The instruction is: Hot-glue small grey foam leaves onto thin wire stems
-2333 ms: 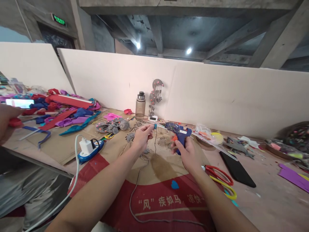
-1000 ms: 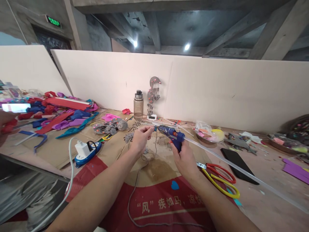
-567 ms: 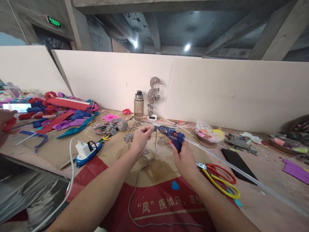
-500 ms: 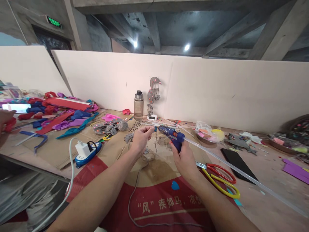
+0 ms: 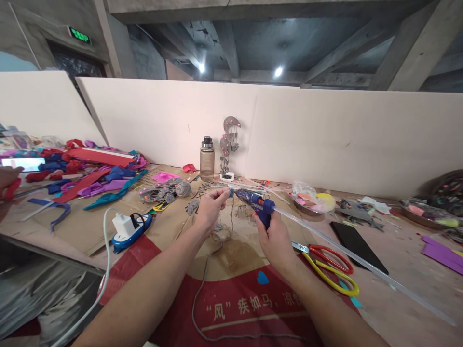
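Observation:
My right hand (image 5: 275,237) is closed round the grip of a blue hot glue gun (image 5: 255,204), whose nozzle points left. A long clear glue stick (image 5: 347,258) trails from the gun's back toward the lower right. My left hand (image 5: 210,207) pinches a small blue piece (image 5: 230,193) right at the nozzle tip, above the cardboard (image 5: 235,250). A thin grey cord (image 5: 202,284) hangs below my hands and runs over the cardboard toward me.
Red and yellow scissors (image 5: 329,265) and a black phone (image 5: 358,246) lie to the right. A blue power strip with a white charger (image 5: 128,226) sits left. A bottle (image 5: 206,159), grey felt ornament (image 5: 228,142) and coloured felt scraps (image 5: 90,168) line the back. Another person's hand (image 5: 6,185) shows far left.
Since 2.3 s ago my right hand turned the glue gun so its nozzle meets the piece in my left hand. Over the last second both hands have barely moved.

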{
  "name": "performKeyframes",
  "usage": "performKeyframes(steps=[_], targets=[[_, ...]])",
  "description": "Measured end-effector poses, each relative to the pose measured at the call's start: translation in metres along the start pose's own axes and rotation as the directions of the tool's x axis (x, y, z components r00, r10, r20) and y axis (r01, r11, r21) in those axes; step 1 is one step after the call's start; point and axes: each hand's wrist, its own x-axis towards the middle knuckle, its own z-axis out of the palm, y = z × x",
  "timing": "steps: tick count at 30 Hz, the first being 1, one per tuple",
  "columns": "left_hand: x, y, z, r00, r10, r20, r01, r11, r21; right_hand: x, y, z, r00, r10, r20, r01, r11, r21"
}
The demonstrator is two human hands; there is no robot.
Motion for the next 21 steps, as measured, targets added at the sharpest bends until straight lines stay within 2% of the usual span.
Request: performKeyframes(steps=[3,9,21], targets=[[-0.0008,0.0000,0.0007,0.999,-0.021,0.025,0.021,1.000,0.016,0.0005,-0.0005,0.0001,1.000,-0.022,-0.019,0.022,1.000,0.002],[-0.0003,0.0011,-0.0001,1.000,-0.014,-0.003,0.014,1.000,0.010,-0.0002,0.0023,0.0037,0.995,-0.094,-0.034,0.094,0.996,-0.010],[0.0007,0.0002,-0.0018,1.000,-0.006,0.005,0.006,0.999,0.041,-0.0004,0.0018,0.0027,0.994,-0.076,-0.081,0.077,0.997,0.005]])
